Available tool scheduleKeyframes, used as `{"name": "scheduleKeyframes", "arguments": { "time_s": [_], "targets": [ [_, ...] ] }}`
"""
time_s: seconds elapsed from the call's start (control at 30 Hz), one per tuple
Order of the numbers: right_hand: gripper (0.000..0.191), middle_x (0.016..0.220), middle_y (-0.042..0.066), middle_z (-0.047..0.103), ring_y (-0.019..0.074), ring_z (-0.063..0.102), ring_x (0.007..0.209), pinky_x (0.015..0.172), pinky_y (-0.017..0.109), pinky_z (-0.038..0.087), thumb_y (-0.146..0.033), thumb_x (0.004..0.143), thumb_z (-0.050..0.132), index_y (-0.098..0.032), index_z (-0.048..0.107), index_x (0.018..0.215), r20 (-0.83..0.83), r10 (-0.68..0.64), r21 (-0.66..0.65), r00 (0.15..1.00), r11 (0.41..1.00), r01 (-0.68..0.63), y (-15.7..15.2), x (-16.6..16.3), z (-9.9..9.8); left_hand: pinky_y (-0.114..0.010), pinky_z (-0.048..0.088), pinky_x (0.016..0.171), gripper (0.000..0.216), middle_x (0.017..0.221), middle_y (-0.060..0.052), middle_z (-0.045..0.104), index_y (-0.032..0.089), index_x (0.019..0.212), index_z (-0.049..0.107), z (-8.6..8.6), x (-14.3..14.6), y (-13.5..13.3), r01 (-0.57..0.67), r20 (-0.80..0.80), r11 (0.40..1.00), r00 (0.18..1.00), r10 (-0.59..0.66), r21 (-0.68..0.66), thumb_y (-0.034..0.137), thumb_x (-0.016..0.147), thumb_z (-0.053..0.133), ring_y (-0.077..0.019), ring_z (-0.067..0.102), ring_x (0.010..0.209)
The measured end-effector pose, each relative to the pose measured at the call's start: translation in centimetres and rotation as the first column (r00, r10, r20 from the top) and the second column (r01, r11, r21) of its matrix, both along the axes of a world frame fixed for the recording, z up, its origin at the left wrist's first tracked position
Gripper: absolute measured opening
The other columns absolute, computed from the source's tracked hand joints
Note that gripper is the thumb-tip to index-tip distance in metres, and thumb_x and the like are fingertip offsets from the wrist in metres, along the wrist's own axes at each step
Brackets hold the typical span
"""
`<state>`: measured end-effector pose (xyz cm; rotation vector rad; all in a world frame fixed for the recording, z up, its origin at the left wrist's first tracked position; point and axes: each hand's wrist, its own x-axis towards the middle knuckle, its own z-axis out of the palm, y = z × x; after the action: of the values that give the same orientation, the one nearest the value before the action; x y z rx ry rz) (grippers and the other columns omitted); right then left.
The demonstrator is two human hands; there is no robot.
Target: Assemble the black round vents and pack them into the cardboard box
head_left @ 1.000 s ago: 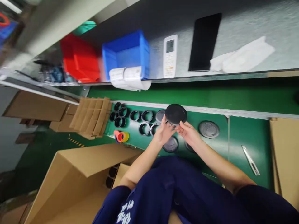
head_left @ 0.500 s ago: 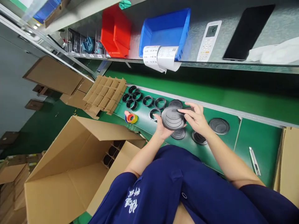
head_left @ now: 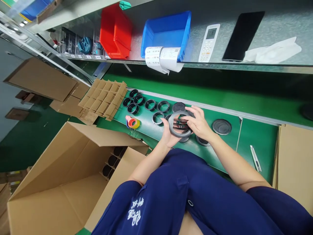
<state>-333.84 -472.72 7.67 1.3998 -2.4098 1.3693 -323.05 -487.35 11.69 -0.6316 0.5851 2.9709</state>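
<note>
A round black air vent [head_left: 180,124] is held up over the green bench, its slats turned edge-on with gaps between them. My left hand [head_left: 168,136] grips its rim from the left and below, thumb pointing up. From the right, my right hand [head_left: 199,124] has its fingers on the slats and rim. Behind and below it lie other flat round vents, one at the back [head_left: 178,107], one on the right [head_left: 222,126] and one partly hidden under my right forearm [head_left: 202,141]. Several black rings, including an upright-walled ring [head_left: 150,104] and a lighter-edged ring [head_left: 158,118], stand to the left.
A cardboard divider grid [head_left: 104,98] and tape rolls [head_left: 133,122] lie at the bench's left. An open carton [head_left: 53,192] stands lower left. A utility knife [head_left: 255,158] and cardboard sheets [head_left: 294,153] are right. The shelf above bears a blue bin [head_left: 166,27], red bin [head_left: 115,31] and remote [head_left: 209,43].
The vent's slats, closed into a flat face before, now stand turned with gaps showing. My right fingers have moved onto them. The whole view has shifted slightly.
</note>
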Motion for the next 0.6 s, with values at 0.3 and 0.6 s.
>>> {"name": "scheduleKeyframes", "arguments": {
  "time_s": [0.3, 0.6],
  "targets": [
    [0.062, 0.149, 0.008, 0.053, 0.0284, 0.045, 0.142, 0.124, 0.055, 0.031, -0.063, 0.107, 0.026, -0.030, 0.076, 0.123, 0.382, -0.053, -0.139, 0.923, 0.984, 0.114, 0.8, 0.7, 1.0, -0.073, 0.039, 0.111, 0.093, 0.141, -0.025, 0.062, 0.014, 0.139, 0.061, 0.6, -0.4, -1.0, 0.051, 0.020, 0.995, 0.998, -0.053, 0.080, 0.087, 0.091, 0.028, -0.0435, 0.055, 0.136],
    [0.069, 0.151, 0.008, 0.052, 0.0266, 0.048, 0.142, 0.120, 0.050, 0.042, -0.065, 0.107, 0.021, -0.028, 0.077, 0.122, 0.492, -0.062, -0.104, 0.868, 0.986, 0.129, 0.2, 1.3, -0.6, -0.075, 0.038, 0.110, 0.087, 0.142, -0.024, 0.061, 0.016, 0.139, 0.061, -0.3, -0.1, -1.6, 0.036, 0.056, 0.987, 0.997, -0.045, 0.159, 0.085, 0.092, 0.034, -0.0449, 0.053, 0.137]
  ]
}}
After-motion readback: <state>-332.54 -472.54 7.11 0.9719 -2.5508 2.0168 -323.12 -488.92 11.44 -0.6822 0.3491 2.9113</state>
